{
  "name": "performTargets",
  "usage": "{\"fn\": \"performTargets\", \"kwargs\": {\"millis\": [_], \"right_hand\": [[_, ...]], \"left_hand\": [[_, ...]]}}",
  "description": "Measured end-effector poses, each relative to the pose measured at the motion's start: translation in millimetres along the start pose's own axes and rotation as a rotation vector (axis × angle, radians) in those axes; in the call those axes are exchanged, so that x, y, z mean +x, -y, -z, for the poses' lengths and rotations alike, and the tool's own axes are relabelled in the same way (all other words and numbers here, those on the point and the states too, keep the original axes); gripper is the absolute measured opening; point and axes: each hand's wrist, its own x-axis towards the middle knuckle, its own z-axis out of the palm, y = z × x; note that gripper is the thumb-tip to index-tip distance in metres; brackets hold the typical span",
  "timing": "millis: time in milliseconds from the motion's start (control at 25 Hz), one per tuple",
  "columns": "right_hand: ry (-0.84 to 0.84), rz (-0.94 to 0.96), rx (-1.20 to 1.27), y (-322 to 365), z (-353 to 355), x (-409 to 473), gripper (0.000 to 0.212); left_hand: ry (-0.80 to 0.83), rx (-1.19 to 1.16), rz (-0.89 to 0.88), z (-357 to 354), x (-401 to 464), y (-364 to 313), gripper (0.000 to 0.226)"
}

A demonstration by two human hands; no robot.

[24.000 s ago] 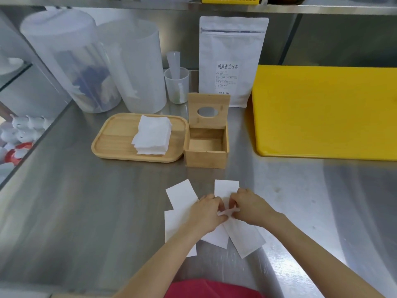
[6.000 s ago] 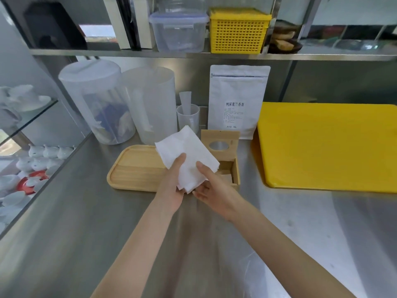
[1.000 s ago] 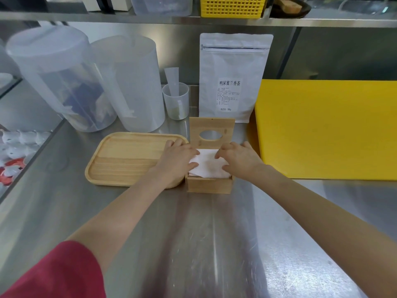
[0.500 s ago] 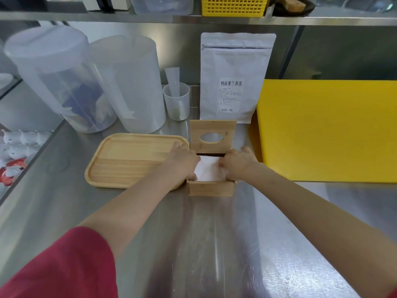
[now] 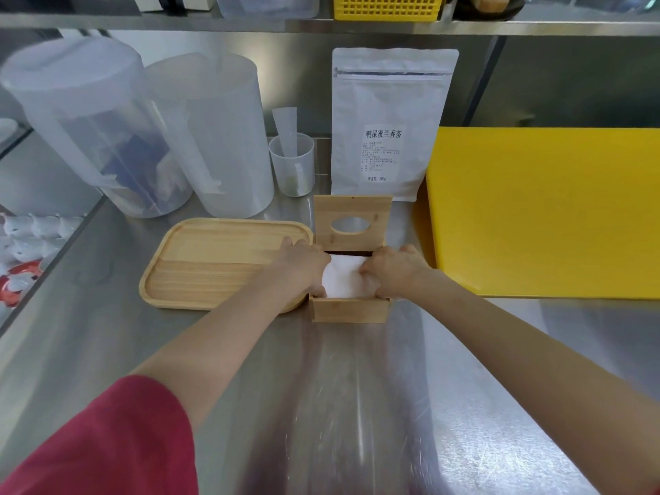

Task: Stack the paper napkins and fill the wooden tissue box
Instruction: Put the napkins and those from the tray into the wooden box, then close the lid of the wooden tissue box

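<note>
Steel counter [image 5: 357, 405], viewed from the near edge. Yellow cutting board [image 5: 543, 212] at right. Two translucent lidded pitchers [image 5: 150, 134] stand at the back left, a white labelled pouch [image 5: 393, 123] upright at the back centre. Wooden tray [image 5: 221, 262] lies left of centre, its long axis running left to right; it is bare, where twenty-four seconds ago it carried the napkin pile. Wooden tissue box [image 5: 350, 309] sits touching the tray's right end, opening upward, its hinged lid [image 5: 351, 221] standing upright at the far side with the oval slot facing the viewer. Stack of paper napkins [image 5: 344, 276] lies flat inside the box, sunk lower than half a second ago. Left hand [image 5: 303, 266] and right hand [image 5: 393, 269] press on the stack's left and right edges, fingers curled down into the box; whether they pinch the paper cannot be told. Six seconds ago both hands held the stack above the tray.
</note>
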Motion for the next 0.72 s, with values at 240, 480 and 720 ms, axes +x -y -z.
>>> {"fn": "performTargets", "kwargs": {"millis": [240, 480, 720], "right_hand": [[-0.002, 0.021, 0.051, -3, 0, -7, 0.042], [-0.251, 0.021, 0.278, -5, 11, -29, 0.034], [-0.879, -0.024, 0.444, -11, 26, -33, 0.027]], "left_hand": [[0.000, -0.086, 0.005, -5, -1, 1, 0.068], [-0.170, -0.487, -0.021, 4, -19, 15, 0.051], [-0.609, -0.600, 0.122, 28, -30, 21, 0.044]]}}
